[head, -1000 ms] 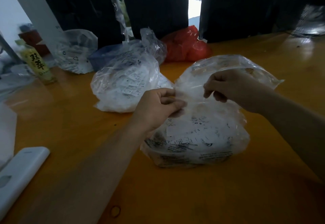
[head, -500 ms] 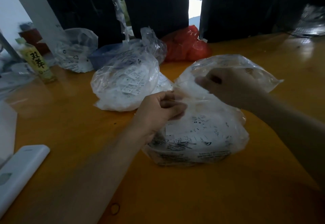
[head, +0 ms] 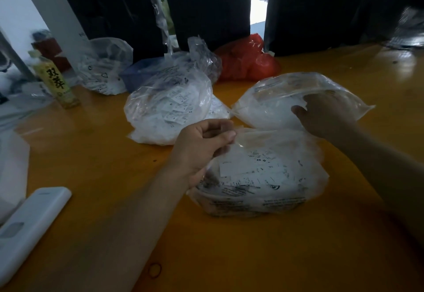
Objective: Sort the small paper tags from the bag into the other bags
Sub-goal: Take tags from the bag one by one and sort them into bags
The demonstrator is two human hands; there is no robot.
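A clear plastic bag (head: 263, 177) full of small white paper tags lies on the orange table (head: 91, 154) in front of me. My left hand (head: 202, 144) pinches the near lip of its mouth. My right hand (head: 325, 117) grips the bag's far upper part (head: 275, 99), spread back and away, with film over its fingers. A second clear bag of tags (head: 169, 110) sits just left behind, and a third (head: 103, 71) stands further back left.
A red plastic bag (head: 247, 62) and a blue container (head: 140, 73) sit at the back by dark curtains. A yellow-labelled bottle (head: 55, 80) stands back left. A white device (head: 27, 227) lies near left; a rubber band (head: 154, 270) lies near the front edge.
My right hand has moved back and to the right, pulling the bag's upper part away and widening the mouth. My left hand has kept its pinch on the near lip.
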